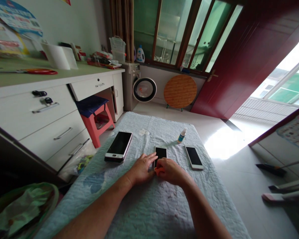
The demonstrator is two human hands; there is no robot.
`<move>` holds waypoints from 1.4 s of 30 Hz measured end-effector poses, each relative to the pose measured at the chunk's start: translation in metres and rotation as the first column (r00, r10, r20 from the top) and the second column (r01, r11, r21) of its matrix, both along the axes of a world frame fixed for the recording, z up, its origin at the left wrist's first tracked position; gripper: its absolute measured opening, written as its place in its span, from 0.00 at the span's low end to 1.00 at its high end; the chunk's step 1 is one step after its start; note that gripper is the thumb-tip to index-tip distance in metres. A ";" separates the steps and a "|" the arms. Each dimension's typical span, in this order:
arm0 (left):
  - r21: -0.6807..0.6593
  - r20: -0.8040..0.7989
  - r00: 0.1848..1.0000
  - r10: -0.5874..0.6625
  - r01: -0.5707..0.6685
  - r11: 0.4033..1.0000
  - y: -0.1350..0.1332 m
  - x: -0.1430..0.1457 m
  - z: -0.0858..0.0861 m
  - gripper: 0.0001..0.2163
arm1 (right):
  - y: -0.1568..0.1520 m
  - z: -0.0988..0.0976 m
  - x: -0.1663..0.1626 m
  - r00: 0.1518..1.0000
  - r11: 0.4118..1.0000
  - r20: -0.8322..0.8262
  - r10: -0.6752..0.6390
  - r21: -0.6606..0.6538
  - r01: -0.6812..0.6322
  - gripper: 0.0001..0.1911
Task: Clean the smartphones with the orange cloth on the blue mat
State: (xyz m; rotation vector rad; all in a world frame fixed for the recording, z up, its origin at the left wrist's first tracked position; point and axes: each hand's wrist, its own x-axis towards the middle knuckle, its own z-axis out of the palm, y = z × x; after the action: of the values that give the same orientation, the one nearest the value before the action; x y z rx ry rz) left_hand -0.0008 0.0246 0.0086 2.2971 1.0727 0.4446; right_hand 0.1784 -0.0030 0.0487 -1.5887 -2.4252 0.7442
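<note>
Left hand [142,169] at edge of phone [161,152], fingers spread. Right hand [171,171] over it, fingers bunched round orange cloth [159,171].

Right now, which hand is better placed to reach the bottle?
Probably the right hand: it is nearer the bottle, though holding something orange. The left hand is farther, at the middle phone's edge.

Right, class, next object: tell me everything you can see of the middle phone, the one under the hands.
The middle phone is a flat slab with a light rim and a dark, glass-like screen, seemingly unlit. It lies screen up on the pale blue quilted cover, its far end pointing away from the person. The left hand has its fingertips at the left edge; the right hand holds something orange over the near part, so most of that end is hidden.
</note>
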 end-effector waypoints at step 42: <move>-0.051 0.037 0.999 -0.022 0.024 0.998 0.001 -0.002 -0.001 0.25 | 0.001 -0.002 -0.002 0.999 0.999 -0.013 -0.033 0.032 0.033 0.02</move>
State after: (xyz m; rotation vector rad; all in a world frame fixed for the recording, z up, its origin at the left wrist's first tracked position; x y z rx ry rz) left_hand -0.0026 0.0259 0.0080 2.2458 1.0270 0.4433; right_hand 0.1760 -0.0025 0.0466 -1.6034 -2.3841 0.7036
